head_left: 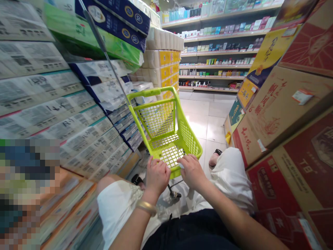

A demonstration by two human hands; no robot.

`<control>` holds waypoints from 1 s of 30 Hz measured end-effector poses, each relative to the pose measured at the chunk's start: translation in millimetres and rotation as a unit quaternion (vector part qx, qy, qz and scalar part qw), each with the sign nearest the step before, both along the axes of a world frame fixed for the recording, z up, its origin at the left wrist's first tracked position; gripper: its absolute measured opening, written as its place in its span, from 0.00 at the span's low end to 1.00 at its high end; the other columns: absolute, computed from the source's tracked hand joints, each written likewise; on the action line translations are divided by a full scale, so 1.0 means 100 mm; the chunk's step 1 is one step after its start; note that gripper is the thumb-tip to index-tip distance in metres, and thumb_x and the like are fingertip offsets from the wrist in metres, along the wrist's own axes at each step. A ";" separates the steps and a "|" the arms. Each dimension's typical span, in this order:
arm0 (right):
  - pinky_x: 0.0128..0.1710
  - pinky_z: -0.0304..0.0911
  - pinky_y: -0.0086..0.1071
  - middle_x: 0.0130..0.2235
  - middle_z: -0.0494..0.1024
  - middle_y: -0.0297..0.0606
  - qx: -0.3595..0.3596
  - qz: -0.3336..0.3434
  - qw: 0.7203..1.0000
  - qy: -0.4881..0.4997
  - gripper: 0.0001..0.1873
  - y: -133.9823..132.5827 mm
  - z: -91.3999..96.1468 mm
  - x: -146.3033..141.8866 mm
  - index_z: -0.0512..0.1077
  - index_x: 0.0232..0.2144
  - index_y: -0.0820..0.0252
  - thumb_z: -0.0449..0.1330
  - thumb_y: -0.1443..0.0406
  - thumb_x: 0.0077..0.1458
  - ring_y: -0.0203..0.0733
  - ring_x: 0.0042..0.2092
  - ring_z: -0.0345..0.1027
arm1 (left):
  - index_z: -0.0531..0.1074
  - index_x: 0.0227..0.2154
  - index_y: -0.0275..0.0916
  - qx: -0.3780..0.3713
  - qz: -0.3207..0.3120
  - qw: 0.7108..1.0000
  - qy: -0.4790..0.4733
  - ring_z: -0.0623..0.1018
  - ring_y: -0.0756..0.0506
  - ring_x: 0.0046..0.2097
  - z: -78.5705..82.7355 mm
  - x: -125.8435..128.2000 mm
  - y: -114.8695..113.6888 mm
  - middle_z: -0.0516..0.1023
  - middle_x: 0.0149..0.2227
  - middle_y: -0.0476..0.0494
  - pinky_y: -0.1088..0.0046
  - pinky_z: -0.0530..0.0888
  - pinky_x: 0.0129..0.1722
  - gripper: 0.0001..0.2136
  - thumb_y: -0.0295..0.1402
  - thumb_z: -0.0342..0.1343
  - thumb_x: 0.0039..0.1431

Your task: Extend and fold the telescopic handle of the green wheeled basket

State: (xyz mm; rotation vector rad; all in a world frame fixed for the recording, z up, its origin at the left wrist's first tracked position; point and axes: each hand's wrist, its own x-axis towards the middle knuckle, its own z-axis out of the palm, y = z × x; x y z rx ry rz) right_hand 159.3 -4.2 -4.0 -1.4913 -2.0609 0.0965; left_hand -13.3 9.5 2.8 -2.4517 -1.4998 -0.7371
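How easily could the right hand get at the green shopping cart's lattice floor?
Probably yes: the right hand is at the near rim, with the lattice floor exposed just beyond.

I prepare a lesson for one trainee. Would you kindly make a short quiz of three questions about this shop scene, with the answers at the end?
1. On which side, left or right, is the smooth gold-coloured bangle worn?

2. True or false: the bare left hand and the bare right hand both touch the near end of the lime-green plastic trolley basket with grid walls.

3. What is stacked along the right side?
a) blue plastic buckets
b) red and brown cardboard boxes
c) green glass bottles

Key
1. Left.
2. True.
3. b
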 end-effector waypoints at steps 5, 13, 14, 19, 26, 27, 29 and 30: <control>0.57 0.55 0.38 0.38 0.75 0.40 -0.003 -0.038 0.999 0.005 0.20 0.04 0.01 0.20 0.74 0.39 0.60 0.54 0.77 0.44 0.45 0.44 0.64 | 0.69 0.21 0.41 -0.001 0.004 1.000 -0.006 0.73 0.41 0.40 0.00 0.04 0.00 0.75 0.25 0.45 0.53 0.62 0.59 0.13 0.29 0.46 0.60; 0.55 0.56 0.38 0.37 0.74 0.39 0.004 0.005 1.000 0.000 0.19 -0.05 -0.01 -0.16 0.74 0.39 0.58 0.54 0.77 0.46 0.45 0.44 0.64 | 0.69 0.20 0.41 -0.002 0.006 1.000 -0.002 0.72 0.42 0.39 0.00 -0.01 0.00 0.75 0.25 0.46 0.53 0.62 0.59 0.13 0.28 0.46 0.59; 0.55 0.56 0.38 0.37 0.74 0.39 0.003 0.005 1.000 0.002 0.19 -0.03 -0.01 -0.12 0.74 0.39 0.58 0.54 0.77 0.46 0.44 0.43 0.64 | 0.69 0.20 0.41 -0.001 0.005 1.000 -0.002 0.72 0.42 0.39 0.00 -0.02 0.00 0.75 0.25 0.46 0.53 0.62 0.59 0.13 0.28 0.46 0.59; 0.56 0.55 0.39 0.38 0.75 0.40 0.009 -0.038 0.999 0.013 0.19 0.08 -0.02 0.23 0.74 0.38 0.59 0.54 0.78 0.44 0.45 0.44 0.64 | 0.69 0.21 0.41 -0.001 0.004 1.000 -0.008 0.72 0.42 0.39 -0.02 0.00 0.01 0.75 0.25 0.46 0.52 0.61 0.59 0.13 0.29 0.46 0.60; 0.54 0.57 0.39 0.36 0.74 0.40 0.032 -0.006 0.999 0.006 0.19 -0.01 -0.04 -0.12 0.74 0.38 0.59 0.54 0.78 0.45 0.45 0.42 0.64 | 0.68 0.21 0.41 0.009 0.010 1.000 0.004 0.72 0.42 0.39 -0.03 0.02 0.02 0.75 0.24 0.46 0.53 0.61 0.59 0.13 0.29 0.46 0.60; 0.53 0.57 0.38 0.36 0.74 0.40 0.031 0.006 0.999 0.006 0.18 -0.02 -0.04 -0.17 0.74 0.37 0.59 0.54 0.78 0.45 0.45 0.42 0.63 | 0.68 0.21 0.41 0.009 0.009 1.000 0.006 0.72 0.42 0.39 -0.03 0.01 0.02 0.75 0.25 0.46 0.53 0.61 0.59 0.13 0.29 0.46 0.60; 0.52 0.58 0.38 0.36 0.74 0.39 0.024 0.020 0.999 0.007 0.18 -0.02 -0.04 -0.19 0.74 0.37 0.59 0.54 0.77 0.44 0.45 0.42 0.64 | 0.68 0.21 0.41 0.008 0.006 1.000 0.008 0.72 0.42 0.39 -0.02 -0.02 0.01 0.75 0.25 0.46 0.53 0.62 0.59 0.13 0.28 0.47 0.60; 0.53 0.58 0.38 0.36 0.74 0.39 0.020 0.022 1.000 0.007 0.18 -0.01 -0.04 -0.15 0.74 0.37 0.59 0.54 0.77 0.44 0.45 0.42 0.64 | 0.68 0.21 0.41 0.006 0.004 1.000 0.009 0.72 0.42 0.39 -0.02 -0.03 0.01 0.75 0.25 0.46 0.53 0.62 0.58 0.13 0.28 0.47 0.60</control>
